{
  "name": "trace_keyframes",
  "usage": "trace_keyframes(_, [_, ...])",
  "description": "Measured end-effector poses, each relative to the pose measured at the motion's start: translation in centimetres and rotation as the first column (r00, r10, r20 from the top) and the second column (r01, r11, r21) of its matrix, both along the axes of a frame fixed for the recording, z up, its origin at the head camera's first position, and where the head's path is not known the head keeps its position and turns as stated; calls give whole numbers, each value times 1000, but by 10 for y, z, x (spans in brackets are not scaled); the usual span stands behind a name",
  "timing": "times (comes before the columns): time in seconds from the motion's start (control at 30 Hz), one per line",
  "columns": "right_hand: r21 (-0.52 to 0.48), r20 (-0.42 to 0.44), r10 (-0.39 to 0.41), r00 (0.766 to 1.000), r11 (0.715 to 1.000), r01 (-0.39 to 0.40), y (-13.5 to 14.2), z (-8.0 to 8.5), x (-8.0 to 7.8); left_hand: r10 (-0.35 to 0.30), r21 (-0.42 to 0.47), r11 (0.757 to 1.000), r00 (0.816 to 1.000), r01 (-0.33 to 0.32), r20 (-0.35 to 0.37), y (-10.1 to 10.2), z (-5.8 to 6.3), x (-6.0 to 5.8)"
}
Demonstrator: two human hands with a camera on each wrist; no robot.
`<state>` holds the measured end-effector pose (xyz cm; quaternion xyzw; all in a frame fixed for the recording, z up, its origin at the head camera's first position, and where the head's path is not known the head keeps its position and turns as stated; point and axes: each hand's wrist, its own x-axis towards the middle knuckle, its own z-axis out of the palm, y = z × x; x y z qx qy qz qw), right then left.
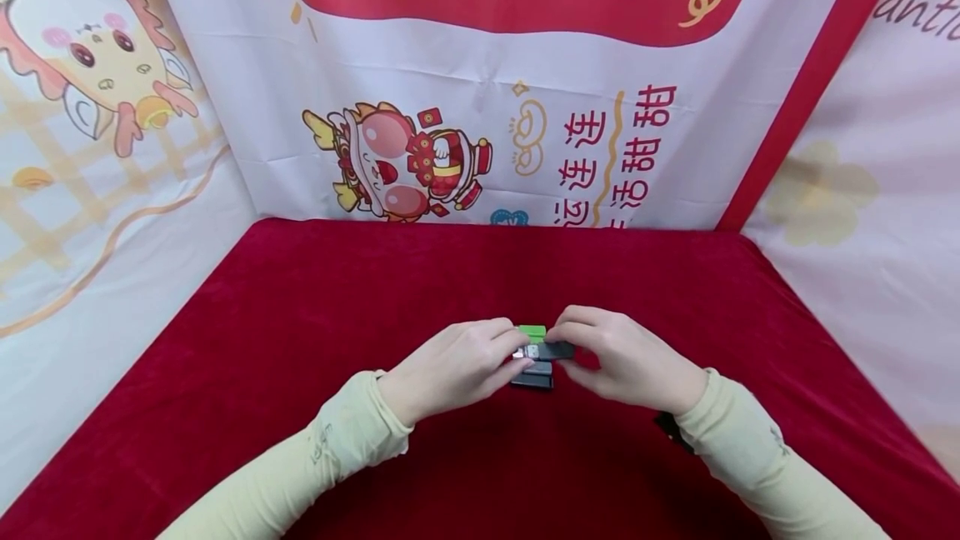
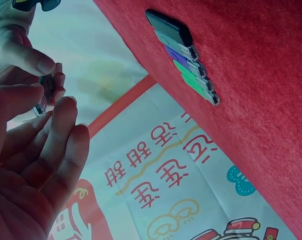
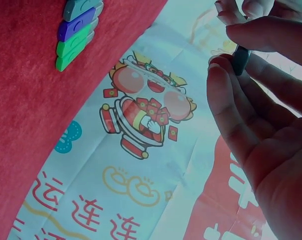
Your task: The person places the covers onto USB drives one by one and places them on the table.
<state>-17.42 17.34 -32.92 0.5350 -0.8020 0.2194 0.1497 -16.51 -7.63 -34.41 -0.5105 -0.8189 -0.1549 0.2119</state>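
A dark USB flash drive [image 1: 556,350] with a shiny plug end is held above the table between both hands. My left hand [image 1: 465,363] pinches its shiny end with thumb and fingertips. The black body, in turn, is pinched by my right hand [image 1: 626,357]. Fingers cover much of the drive in both wrist views. Below the hands several more drives lie side by side in a row: a black drive [image 2: 165,25], a grey one [image 3: 81,8], a purple one [image 3: 77,26] and green ones [image 3: 73,46].
The table has a red velvet cloth [image 1: 360,282]. A white printed banner [image 1: 450,48] hangs along its back edge, with printed cloth walls at both sides. By the right cuff sits a small black object [image 1: 670,428], partly hidden by the sleeve.
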Motion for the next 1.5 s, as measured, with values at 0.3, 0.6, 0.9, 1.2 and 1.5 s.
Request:
trace_keyframes(0.3, [-33,0,45,999,998,-45,1,0,-2,-8,-9,1000,1000,8,30,-1,1,-2])
trace_keyframes(0.6, [-37,-25,64,998,997,-65,-1,-1,0,-15,-16,1000,1000,15,23,-1,-1,-1])
trace_keyframes(0.9, [-21,-23,44,999,999,-44,-3,-4,1,-22,-12,1000,1000,22,15,-2,-1,-2])
trace_keyframes(1.2, [-13,-29,29,999,999,-30,-4,-3,3,-33,-12,999,999,33,15,-2,-1,-2])
trace_keyframes(1.5, [-18,-12,28,1000,999,-28,-3,-3,2,-27,-21,999,1000,27,5,-2,-1,-2])
